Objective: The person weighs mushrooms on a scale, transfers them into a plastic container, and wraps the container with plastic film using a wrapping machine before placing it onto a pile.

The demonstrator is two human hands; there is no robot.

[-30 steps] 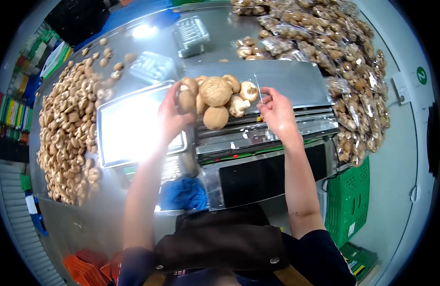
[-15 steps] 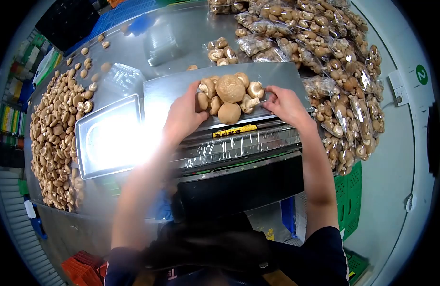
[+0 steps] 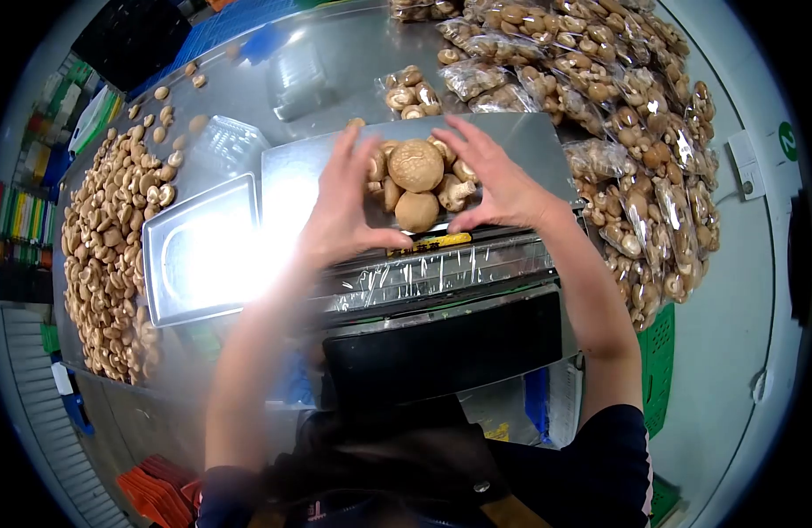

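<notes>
Loose mushrooms [image 3: 111,246] are lying in a big heap on the counter [image 3: 181,97], left of the steel machine [image 3: 450,330], unbagged. A shiny metal tray [image 3: 148,273] is sitting just beside the machine's left side. The left hand [image 3: 340,211] is spreading wide, curving round the left side of the mushroom cluster [image 3: 416,167]. This cluster is resting on top of the machine, grouped but with no wrap clearly showing over it. Long axis is running roughly left-right, along the machine's front edge; no clear front end, big caps facing up, one stem pointing right. The right hand [image 3: 511,198] is also spreading wide, cupping the right side, thumb near the yellow label [image 3: 428,243]; firm contact: can't tell. Bagged mushrooms [image 3: 635,132] are piling up right of the machine, looking finished.
</notes>
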